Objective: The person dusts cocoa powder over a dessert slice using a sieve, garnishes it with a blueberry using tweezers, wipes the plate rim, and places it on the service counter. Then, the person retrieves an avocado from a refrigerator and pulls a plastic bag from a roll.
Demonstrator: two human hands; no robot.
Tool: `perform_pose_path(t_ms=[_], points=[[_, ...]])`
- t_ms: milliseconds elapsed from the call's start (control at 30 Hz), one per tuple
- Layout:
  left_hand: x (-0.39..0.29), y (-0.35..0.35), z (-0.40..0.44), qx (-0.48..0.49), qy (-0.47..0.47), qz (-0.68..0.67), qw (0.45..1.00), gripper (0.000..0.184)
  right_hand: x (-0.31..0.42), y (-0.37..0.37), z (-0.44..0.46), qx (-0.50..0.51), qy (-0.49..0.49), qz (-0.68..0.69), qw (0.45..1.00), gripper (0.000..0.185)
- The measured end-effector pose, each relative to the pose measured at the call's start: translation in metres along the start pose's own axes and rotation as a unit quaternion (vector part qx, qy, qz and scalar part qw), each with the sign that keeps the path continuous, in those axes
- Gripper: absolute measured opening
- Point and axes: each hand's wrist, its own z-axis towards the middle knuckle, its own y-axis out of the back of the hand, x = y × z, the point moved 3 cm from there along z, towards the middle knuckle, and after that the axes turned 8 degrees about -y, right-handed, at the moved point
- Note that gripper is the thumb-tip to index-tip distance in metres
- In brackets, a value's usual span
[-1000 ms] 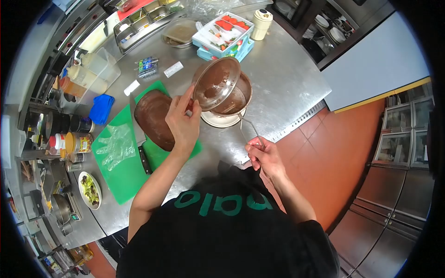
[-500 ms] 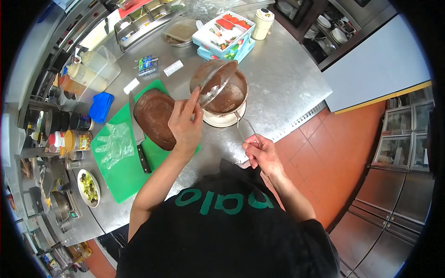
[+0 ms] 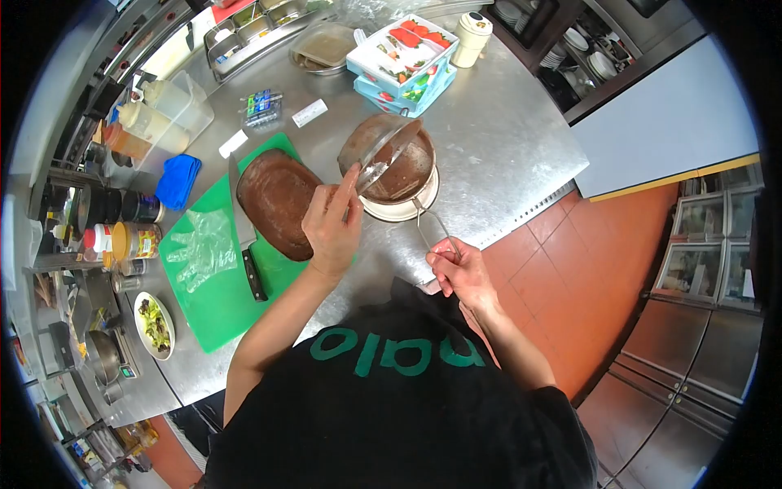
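Note:
My left hand (image 3: 332, 232) grips a bowl (image 3: 366, 140) coated in brown powder by its near rim. The bowl is tipped over a round sieve (image 3: 414, 171) with brown powder in it. Closed around the sieve's wire handle (image 3: 438, 226) is my right hand (image 3: 459, 270). A pale dish (image 3: 397, 213) shows beneath the sieve; its contents are hidden. To the left, a brown, powder-covered oblong cake (image 3: 278, 202) lies on a green cutting board (image 3: 213, 322). Beside it are a knife (image 3: 255, 277) with a black handle and a clear plastic glove (image 3: 205, 248).
Boxed strawberries (image 3: 403, 53) and a cream-coloured canister (image 3: 472, 39) stand at the back of the steel table (image 3: 521, 134). On the left are a folded blue cloth (image 3: 177, 181), a bin of squeeze bottles (image 3: 175, 114), several jars and a dish of salad (image 3: 155, 326).
The view has shifted slightly, so the table things sit a little lower and to the right. Both hands keep their holds, and the bowl stays tipped over the sieve.

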Motion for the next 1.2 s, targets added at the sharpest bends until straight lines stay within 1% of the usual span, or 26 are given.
perform_pose_path(t_ms=[133, 233, 300, 433, 500, 533, 600, 633, 667, 700, 733, 767, 833, 867, 900, 967, 1000, 1067, 1133, 1200], points=[[0.004, 0.0, -0.001, 0.005, -0.005, -0.012, 1.0, 0.047, 0.0, -0.001, 0.0, -0.002, -0.01, -0.005, 1.0, 0.008], [0.006, 0.002, -0.002, -0.005, -0.004, 0.01, 1.0, 0.047, 0.002, -0.004, -0.003, -0.002, -0.015, -0.007, 1.0, 0.008], [0.012, 0.003, -0.007, -0.003, 0.031, 0.012, 0.999, 0.047, 0.004, -0.006, -0.004, -0.011, -0.021, -0.011, 1.0, 0.008], [0.009, 0.012, -0.003, 0.005, 0.05, 0.024, 0.998, 0.046, 0.004, -0.008, -0.003, -0.005, -0.026, -0.016, 1.0, 0.007], [0.013, 0.012, -0.008, -0.025, 0.066, -0.003, 0.998, 0.045, 0.003, -0.007, -0.002, -0.007, -0.027, -0.03, 0.999, 0.007], [0.014, 0.014, -0.008, -0.025, 0.067, -0.002, 0.997, 0.045, 0.001, -0.005, -0.002, -0.006, -0.027, -0.031, 0.999, 0.007], [0.018, 0.019, -0.007, -0.034, 0.128, 0.006, 0.991, 0.04, -0.001, -0.001, -0.001, 0.007, -0.024, 0.001, 1.0, 0.008], [0.021, 0.02, -0.009, -0.034, 0.129, 0.006, 0.991, 0.04, -0.002, 0.0, -0.001, 0.007, -0.024, 0.0, 1.0, 0.008], [0.033, 0.02, -0.017, -0.081, 0.234, -0.051, 0.968, 0.038, -0.003, 0.002, -0.001, 0.004, -0.023, 0.005, 1.0, 0.009], [0.044, 0.021, -0.023, -0.125, 0.335, -0.109, 0.927, 0.037, -0.003, 0.004, -0.001, 0.001, -0.022, 0.01, 1.0, 0.01], [0.05, 0.027, -0.022, -0.155, 0.385, -0.151, 0.897, 0.038, -0.003, 0.006, -0.002, 0.0, -0.023, 0.01, 1.0, 0.01], [0.057, 0.032, -0.025, -0.154, 0.387, -0.15, 0.897, 0.038, -0.004, 0.008, -0.002, -0.008, -0.019, 0.023, 1.0, 0.011], [0.076, 0.046, -0.038, -0.276, 0.462, -0.227, 0.811, 0.044, -0.005, 0.012, -0.003, -0.012, -0.015, 0.034, 0.999, 0.012], [0.089, 0.052, -0.052, -0.297, 0.485, -0.236, 0.788, 0.045, -0.007, 0.015, -0.003, -0.02, -0.007, 0.025, 0.999, 0.011], [0.1, 0.056, -0.064, -0.299, 0.484, -0.233, 0.788, 0.045, -0.007, 0.017, -0.004, -0.028, 0.003, 0.015, 0.999, 0.011], [0.118, 0.06, -0.094, -0.308, 0.538, -0.216, 0.754, 0.042, -0.007, 0.019, -0.005, -0.014, 0.012, -0.001, 1.0, 0.01], [0.123, 0.061, -0.105, -0.299, 0.559, -0.203, 0.746, 0.04, -0.008, 0.02, -0.006, -0.012, 0.014, -0.009, 1.0, 0.01], [0.13, 0.058, -0.12, -0.297, 0.56, -0.208, 0.745, 0.04, -0.011, 0.02, -0.008, -0.011, 0.016, -0.019, 1.0, 0.009], [0.131, 0.057, -0.127, -0.297, 0.562, -0.214, 0.742, 0.041, -0.014, 0.018, -0.01, 0.004, 0.044, -0.009, 0.999, 0.008], [0.129, 0.058, -0.128, -0.299, 0.579, -0.229, 0.723, 0.041, -0.014, 0.017, -0.011, 0.009, 0.046, -0.025, 0.999, 0.008]])
